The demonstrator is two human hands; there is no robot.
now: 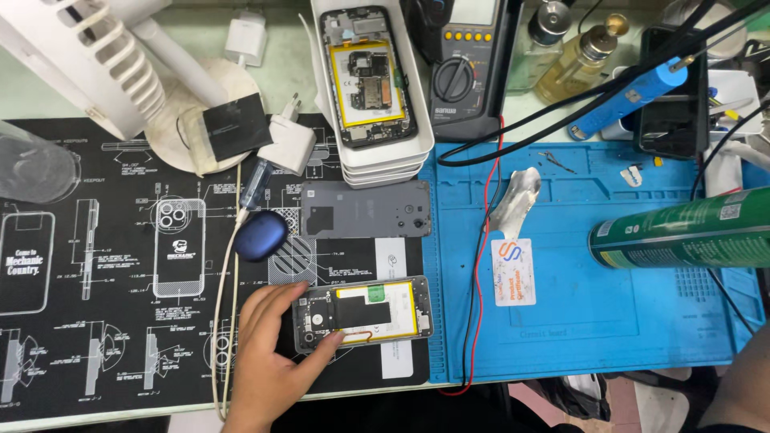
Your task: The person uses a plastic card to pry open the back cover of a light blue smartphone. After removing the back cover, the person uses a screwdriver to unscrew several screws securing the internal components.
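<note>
Head view: left hand point(269, 361) flat, fingers spread on opened phone point(362, 313) at black mat's point(96, 321) near edge, steadying, not clamping. Back cover point(365, 209) already off, lying just beyond. Battery and board exposed, still in place. Right hand barely visible bottom right; grip unclear.

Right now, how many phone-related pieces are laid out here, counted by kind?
Opened phones: 2, one under the left hand at, one in the white tray
Loose grey back covers: 1
White chargers: 2
Total: 5
</note>
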